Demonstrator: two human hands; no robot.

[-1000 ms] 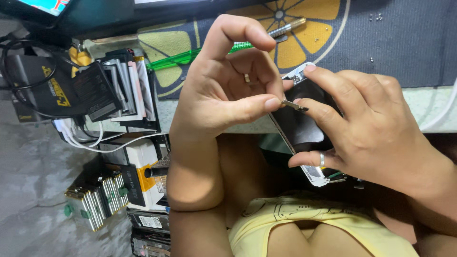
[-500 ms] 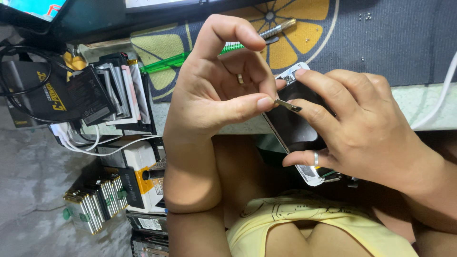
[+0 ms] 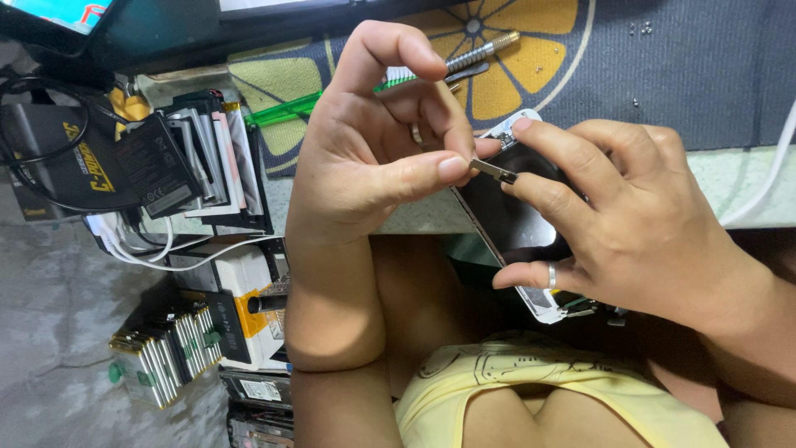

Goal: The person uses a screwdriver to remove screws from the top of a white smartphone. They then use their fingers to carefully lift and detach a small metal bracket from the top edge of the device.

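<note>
My right hand (image 3: 638, 241) grips a phone (image 3: 507, 220) with a dark screen and a white frame, held on edge over my lap, with the index finger resting on its top end. My left hand (image 3: 373, 166) pinches a small flat metal piece (image 3: 493, 171) between thumb and a fingertip, touching the phone's upper edge. A ring sits on the little finger of my right hand. Most of the phone's far side is hidden behind my right fingers.
A dark mat (image 3: 680, 75) with a yellow flower print covers the bench, with a metal-handled screwdriver (image 3: 481, 50), a green toothbrush (image 3: 282, 108) and tiny screws (image 3: 638, 29) on it. Stacked phone batteries (image 3: 199, 158), white cables (image 3: 166, 249) and more batteries (image 3: 166, 357) lie at the left.
Both hands stay together at the phone's top edge. The metal piece has shifted only slightly along that edge, and my left index finger is curled a little further.
</note>
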